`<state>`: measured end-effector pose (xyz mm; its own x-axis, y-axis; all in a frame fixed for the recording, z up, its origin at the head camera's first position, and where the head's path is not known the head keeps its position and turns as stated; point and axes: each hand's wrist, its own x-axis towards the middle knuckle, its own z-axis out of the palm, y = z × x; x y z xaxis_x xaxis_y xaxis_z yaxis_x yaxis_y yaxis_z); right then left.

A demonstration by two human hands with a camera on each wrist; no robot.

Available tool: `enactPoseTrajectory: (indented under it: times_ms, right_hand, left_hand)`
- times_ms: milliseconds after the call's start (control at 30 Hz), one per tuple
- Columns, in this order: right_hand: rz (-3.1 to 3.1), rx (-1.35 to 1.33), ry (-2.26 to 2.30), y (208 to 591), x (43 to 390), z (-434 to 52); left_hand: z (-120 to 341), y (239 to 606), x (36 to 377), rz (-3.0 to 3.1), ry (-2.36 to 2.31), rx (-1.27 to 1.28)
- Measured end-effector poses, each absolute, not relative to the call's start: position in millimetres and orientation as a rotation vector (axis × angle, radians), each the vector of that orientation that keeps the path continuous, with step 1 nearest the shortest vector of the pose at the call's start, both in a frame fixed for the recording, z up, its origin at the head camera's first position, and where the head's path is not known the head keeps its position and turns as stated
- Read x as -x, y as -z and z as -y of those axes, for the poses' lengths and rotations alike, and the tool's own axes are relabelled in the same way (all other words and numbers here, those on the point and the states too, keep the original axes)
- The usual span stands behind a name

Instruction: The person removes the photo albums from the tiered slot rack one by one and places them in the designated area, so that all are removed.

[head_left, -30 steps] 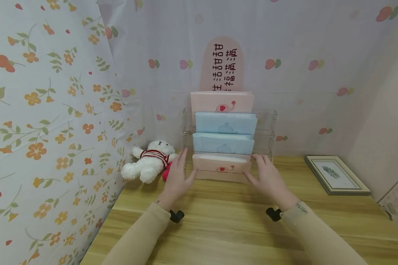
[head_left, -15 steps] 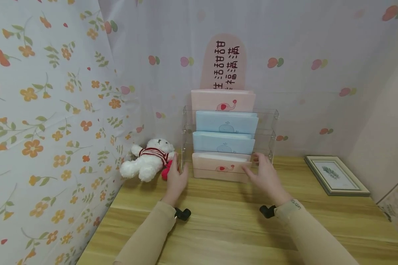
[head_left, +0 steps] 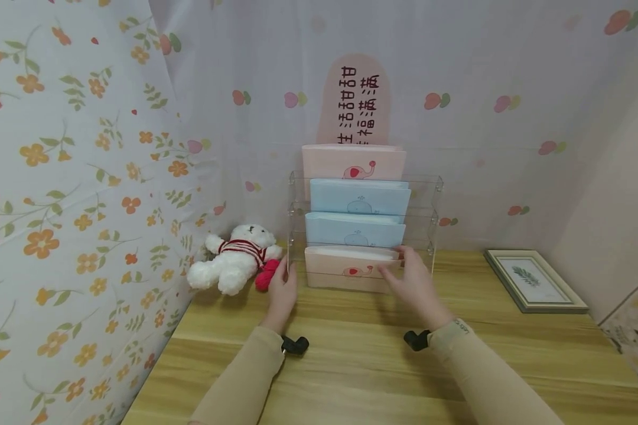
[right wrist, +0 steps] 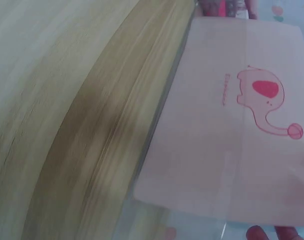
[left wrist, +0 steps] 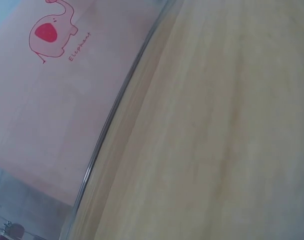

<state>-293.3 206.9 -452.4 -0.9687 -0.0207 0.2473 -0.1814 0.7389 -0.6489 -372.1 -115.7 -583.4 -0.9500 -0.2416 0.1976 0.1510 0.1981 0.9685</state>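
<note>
A clear acrylic rack (head_left: 425, 236) stands on the table, with paper folders stacked in its tiers. In the lowest tier sits a pink folder (head_left: 324, 270) printed with a red elephant. Two blue whale folders, an upper one (head_left: 329, 196) and a lower one (head_left: 326, 229), fill the middle tiers; another pink folder (head_left: 324, 160) tops them. My right hand (head_left: 416, 283) pinches the right edge of the lowest pink folder, thumb in front. My left hand (head_left: 283, 295) is beside the rack's lower left side, fingers extended and holding nothing. The left wrist view shows no hand.
A white teddy bear (head_left: 227, 268) in a striped top lies left of the rack, with a red knitted piece (head_left: 266, 276) by it. A picture frame (head_left: 537, 280) lies at the right. Patterned cloth (head_left: 484, 71) hangs behind the wooden table (head_left: 351, 366).
My left hand has drawn off the front folder's left end to the rack's left side, its fingers closer together. My right hand has moved left onto the folder's right edge.
</note>
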Motion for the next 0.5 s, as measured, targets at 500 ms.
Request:
enactPoseTrajectory:
  times_ms: [500]
  right_hand:
    - [2.57, -0.286, -1.14, 455.1, 309.7, -190.2]
  left_hand:
    - [105.1, 550.1, 340.0, 2.123, 1.804, -0.15]
